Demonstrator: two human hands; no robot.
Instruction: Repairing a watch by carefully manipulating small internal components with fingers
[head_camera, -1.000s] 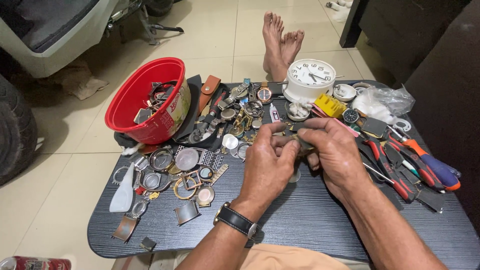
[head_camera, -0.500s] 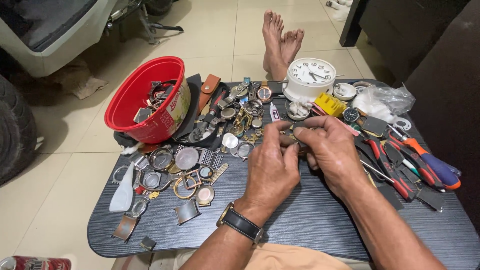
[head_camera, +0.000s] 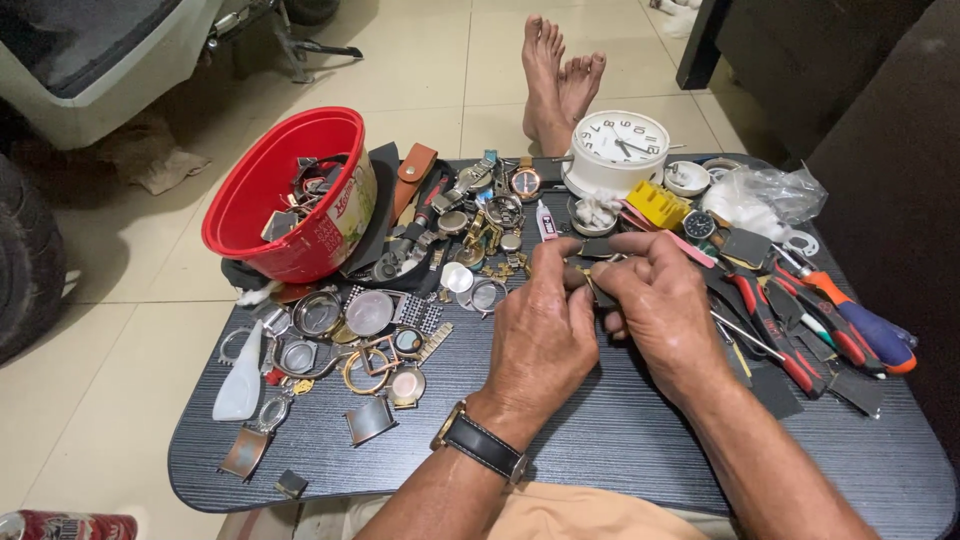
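pinching a small dark watch part between their fingertips, the left hand and right hand meet just above the dark counter, a little nearer the person than the white clock, close enough to steady the tiny piece from both sides; what the piece is exactly cannot be told. left of the clock, the red bowl keeps loose bits gathered, while right of it the screwdrivers and pliers lie just beside the right hand.
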